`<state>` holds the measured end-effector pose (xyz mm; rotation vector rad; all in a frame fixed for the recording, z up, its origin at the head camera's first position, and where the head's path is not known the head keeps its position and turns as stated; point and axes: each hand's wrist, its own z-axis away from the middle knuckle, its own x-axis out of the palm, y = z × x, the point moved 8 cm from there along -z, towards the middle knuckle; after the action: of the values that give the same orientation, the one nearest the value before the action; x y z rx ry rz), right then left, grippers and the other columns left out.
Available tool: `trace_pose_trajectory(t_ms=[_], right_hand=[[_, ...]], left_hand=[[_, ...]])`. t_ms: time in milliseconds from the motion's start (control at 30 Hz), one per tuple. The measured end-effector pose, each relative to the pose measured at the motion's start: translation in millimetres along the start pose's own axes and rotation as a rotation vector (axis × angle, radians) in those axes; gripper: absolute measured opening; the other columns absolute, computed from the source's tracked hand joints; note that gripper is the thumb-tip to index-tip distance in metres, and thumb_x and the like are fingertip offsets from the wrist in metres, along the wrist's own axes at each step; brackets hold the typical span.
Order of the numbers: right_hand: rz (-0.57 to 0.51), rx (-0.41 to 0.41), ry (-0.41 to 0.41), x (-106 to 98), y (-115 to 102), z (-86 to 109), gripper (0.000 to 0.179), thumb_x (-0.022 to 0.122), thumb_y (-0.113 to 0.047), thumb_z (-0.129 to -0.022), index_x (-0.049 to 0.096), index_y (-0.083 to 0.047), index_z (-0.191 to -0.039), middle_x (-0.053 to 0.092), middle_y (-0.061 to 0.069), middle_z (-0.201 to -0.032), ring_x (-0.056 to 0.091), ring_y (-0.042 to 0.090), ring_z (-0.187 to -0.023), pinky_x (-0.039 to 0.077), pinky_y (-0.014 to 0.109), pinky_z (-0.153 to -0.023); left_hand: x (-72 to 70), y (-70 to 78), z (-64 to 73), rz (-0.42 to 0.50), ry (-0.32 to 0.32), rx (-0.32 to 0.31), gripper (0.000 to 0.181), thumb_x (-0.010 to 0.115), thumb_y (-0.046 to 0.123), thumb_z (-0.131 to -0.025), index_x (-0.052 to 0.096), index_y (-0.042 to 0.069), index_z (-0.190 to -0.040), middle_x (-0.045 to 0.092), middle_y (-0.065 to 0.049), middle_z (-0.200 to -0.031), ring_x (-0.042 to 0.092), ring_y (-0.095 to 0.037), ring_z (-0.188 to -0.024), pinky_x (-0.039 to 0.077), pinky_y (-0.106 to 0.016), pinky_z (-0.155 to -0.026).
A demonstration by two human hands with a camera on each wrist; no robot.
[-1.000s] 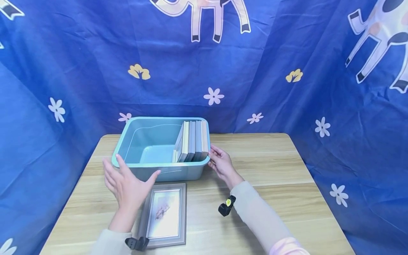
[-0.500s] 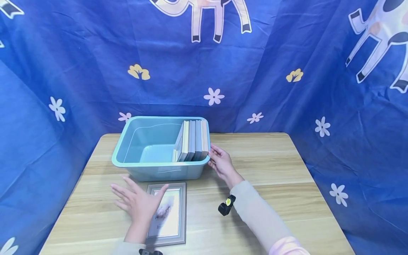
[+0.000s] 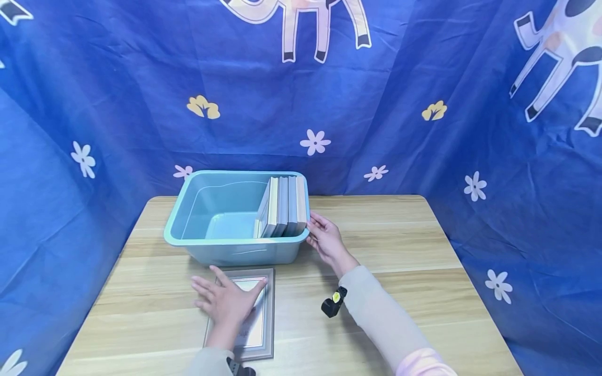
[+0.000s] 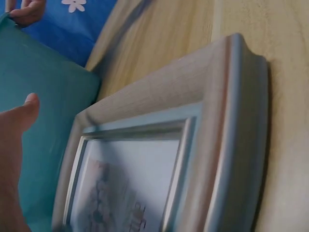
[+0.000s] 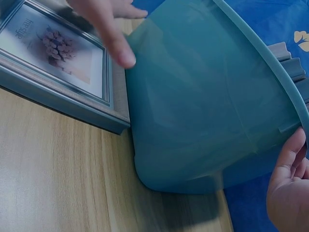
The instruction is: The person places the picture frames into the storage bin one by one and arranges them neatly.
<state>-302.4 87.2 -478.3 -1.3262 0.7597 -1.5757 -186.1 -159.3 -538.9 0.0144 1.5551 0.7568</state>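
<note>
My left hand (image 3: 230, 305) is spread, thumb apart from the fingers, over a grey picture frame (image 3: 268, 324). The frame lies face up on the table in front of a blue-green plastic basin (image 3: 240, 254); its picture shows a pinkish flower bunch in the right wrist view. My left thumb (image 4: 26, 113) shows above the frame in the left wrist view. At the basin's right front corner, my right hand (image 3: 327, 244) grips the rim between thumb and fingers. Several picture frames (image 3: 284, 206) stand on edge, side by side, at the right inside the basin.
A wood-grain table (image 3: 400, 250) carries everything. Behind it and at both sides hangs a blue curtain (image 3: 357, 115) printed with animals and flowers. Each wrist wears a small black camera, the right one (image 3: 333, 305) seen above the table.
My left hand has left the basin's left front corner and moved toward me and right, over the flat picture frame. My right hand has stayed at the rim.
</note>
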Motion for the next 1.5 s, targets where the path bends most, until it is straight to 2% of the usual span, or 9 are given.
trace_pose_trajectory(t_ms=[233, 567, 733, 1000, 1300, 1500], right_hand=[[-0.007, 0.001, 0.002, -1.6, 1.1, -1.2, 0.042, 0.052, 0.001, -0.096, 0.046, 0.002, -0.138, 0.050, 0.001, -0.101, 0.053, 0.006, -0.070, 0.048, 0.014, -0.057], [-0.008, 0.003, 0.002, -1.5, 1.2, -1.2, 0.042, 0.053, 0.001, -0.095, 0.046, 0.002, -0.137, 0.050, 0.001, -0.099, 0.052, 0.006, -0.069, 0.048, 0.014, -0.057], [-0.009, 0.010, 0.014, -2.9, 2.1, -1.3, 0.042, 0.053, 0.001, -0.095, 0.048, 0.001, -0.137, 0.049, 0.001, -0.099, 0.052, 0.006, -0.069, 0.048, 0.014, -0.056], [-0.009, 0.008, 0.011, -2.6, 2.3, -2.4, 0.042, 0.052, 0.002, -0.096, 0.046, 0.002, -0.138, 0.049, 0.001, -0.100, 0.053, 0.006, -0.069, 0.048, 0.014, -0.056], [-0.004, 0.012, 0.014, 0.4, 1.1, -1.4, 0.042, 0.052, 0.001, -0.096, 0.046, 0.001, -0.138, 0.050, 0.001, -0.101, 0.053, 0.006, -0.070, 0.049, 0.014, -0.057], [-0.006, 0.011, 0.014, 0.2, 0.9, -2.6, 0.042, 0.053, 0.001, -0.096, 0.046, 0.001, -0.138, 0.050, 0.002, -0.102, 0.053, 0.006, -0.070, 0.048, 0.014, -0.057]], left_hand=[[18.9, 7.4, -3.0, -0.025, -0.117, -0.034, 0.145, 0.055, 0.087, -0.061, -0.019, -0.005, -0.145, -0.033, -0.040, -0.137, -0.031, -0.052, -0.126, -0.018, -0.073, -0.095], [27.5, 14.8, -7.0, -0.031, -0.203, -0.082, 0.152, 0.060, 0.087, -0.056, -0.016, -0.010, -0.144, -0.031, -0.044, -0.135, -0.029, -0.059, -0.123, -0.018, -0.078, -0.089], [29.9, 16.5, -11.2, -0.029, -0.219, -0.124, 0.156, 0.063, 0.087, -0.052, -0.016, -0.013, -0.142, -0.030, -0.044, -0.135, -0.030, -0.059, -0.122, -0.019, -0.080, -0.085], [36.6, 14.6, -19.6, -0.081, -0.241, -0.207, 0.164, 0.070, 0.085, -0.043, -0.019, -0.011, -0.142, -0.030, -0.044, -0.136, -0.030, -0.057, -0.123, -0.016, -0.082, -0.084], [36.1, 17.6, -24.0, -0.061, -0.284, -0.226, 0.157, 0.077, 0.074, -0.053, -0.019, -0.015, -0.140, -0.024, -0.049, -0.134, -0.019, -0.062, -0.126, -0.009, -0.085, -0.084], [33.6, 20.0, -26.1, -0.083, -0.297, -0.216, 0.154, 0.080, 0.069, -0.054, -0.016, -0.016, -0.140, -0.020, -0.050, -0.135, -0.015, -0.063, -0.127, -0.005, -0.086, -0.085]])
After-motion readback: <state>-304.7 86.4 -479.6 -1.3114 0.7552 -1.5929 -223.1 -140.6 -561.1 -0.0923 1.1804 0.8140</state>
